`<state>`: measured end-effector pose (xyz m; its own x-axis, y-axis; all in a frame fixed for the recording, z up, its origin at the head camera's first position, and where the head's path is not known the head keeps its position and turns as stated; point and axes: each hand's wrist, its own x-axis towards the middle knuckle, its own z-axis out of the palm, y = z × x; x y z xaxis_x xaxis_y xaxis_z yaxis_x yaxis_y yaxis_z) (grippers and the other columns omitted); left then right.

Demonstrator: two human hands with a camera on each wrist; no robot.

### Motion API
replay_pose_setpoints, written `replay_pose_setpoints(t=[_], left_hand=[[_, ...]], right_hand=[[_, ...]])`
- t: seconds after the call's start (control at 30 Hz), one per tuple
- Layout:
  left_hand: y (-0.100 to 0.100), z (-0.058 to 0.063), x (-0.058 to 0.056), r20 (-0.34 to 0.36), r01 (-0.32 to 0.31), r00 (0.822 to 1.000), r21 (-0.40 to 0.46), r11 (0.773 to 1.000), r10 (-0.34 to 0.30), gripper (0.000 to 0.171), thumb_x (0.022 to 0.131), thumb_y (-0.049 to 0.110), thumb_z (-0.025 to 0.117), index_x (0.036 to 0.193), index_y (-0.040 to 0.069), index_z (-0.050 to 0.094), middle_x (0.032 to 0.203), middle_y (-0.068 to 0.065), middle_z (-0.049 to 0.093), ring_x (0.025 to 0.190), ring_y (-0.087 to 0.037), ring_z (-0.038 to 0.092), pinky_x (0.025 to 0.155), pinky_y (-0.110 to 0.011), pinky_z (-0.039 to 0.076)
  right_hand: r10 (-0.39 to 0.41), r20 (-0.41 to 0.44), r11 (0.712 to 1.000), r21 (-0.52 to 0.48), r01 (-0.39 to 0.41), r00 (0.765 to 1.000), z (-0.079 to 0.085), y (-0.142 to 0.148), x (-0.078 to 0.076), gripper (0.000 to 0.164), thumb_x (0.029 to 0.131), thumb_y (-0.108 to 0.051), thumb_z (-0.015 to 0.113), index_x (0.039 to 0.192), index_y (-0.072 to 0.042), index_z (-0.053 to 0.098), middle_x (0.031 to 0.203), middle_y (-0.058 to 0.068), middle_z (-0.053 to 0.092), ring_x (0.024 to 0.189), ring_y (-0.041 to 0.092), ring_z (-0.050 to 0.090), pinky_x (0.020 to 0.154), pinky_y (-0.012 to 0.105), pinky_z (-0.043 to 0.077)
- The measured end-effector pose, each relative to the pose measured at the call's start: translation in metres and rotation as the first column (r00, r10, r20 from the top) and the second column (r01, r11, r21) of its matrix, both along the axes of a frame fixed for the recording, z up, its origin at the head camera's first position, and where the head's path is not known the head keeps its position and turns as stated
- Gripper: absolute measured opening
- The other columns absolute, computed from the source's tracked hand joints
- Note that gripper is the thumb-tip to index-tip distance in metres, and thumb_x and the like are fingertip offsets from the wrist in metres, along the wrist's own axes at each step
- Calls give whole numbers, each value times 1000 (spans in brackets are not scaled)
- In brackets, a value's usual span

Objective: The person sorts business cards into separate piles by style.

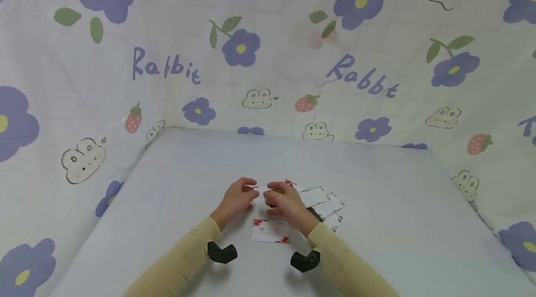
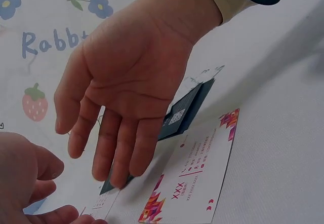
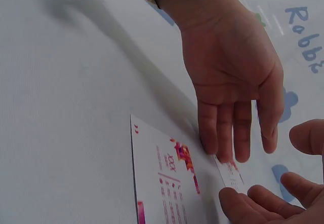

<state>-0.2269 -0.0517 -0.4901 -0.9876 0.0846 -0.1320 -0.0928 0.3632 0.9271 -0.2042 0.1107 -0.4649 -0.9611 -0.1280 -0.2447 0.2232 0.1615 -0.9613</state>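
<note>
In the head view my left hand (image 1: 237, 198) and right hand (image 1: 288, 201) face each other over the table, fingers loosely extended, nothing gripped. Between them lies a white business card with red print (image 1: 260, 194), partly covered by the fingers. Nearer to me, a second white card with red floral corners (image 1: 270, 231) lies flat. The left wrist view has the left palm (image 2: 136, 72) facing the camera, fingertips close above the cards. Similarly, the right palm (image 3: 230, 67) appears in the right wrist view with its fingers pointing down beside the card between the hands (image 3: 230, 173).
Several white cards with green leafy edges (image 1: 328, 205) overlap to the right of the right hand. Dark cards (image 1: 315, 213) lie partly under that forearm; one bears a square code (image 2: 177, 117). A patterned cloth wall (image 1: 268, 69) borders the white table (image 1: 393, 222).
</note>
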Motion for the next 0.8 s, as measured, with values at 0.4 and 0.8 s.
replay_pose_setpoints(t=[0.4, 0.8], left_hand=[[-7, 3, 3, 43, 1, 999, -25, 1000, 0, 39, 93, 24, 62, 128, 10, 56, 117, -12, 64, 90, -22, 61, 70, -29, 54], [-16, 2, 3, 1, -48, 999, -52, 997, 48, 38, 93, 25, 62, 128, 10, 56, 119, -11, 61, 94, -22, 58, 72, -28, 54]], right_hand=[[-73, -20, 988, 138, 75, 997, -1, 18, -5, 47, 93, -24, 62, 134, -3, 52, 126, 16, 61, 110, 29, 63, 79, 36, 58], [-133, 1, 976, 175, 131, 991, 1, 27, -12, 46, 93, -26, 62, 134, -6, 52, 116, 12, 63, 101, 26, 63, 74, 31, 58]])
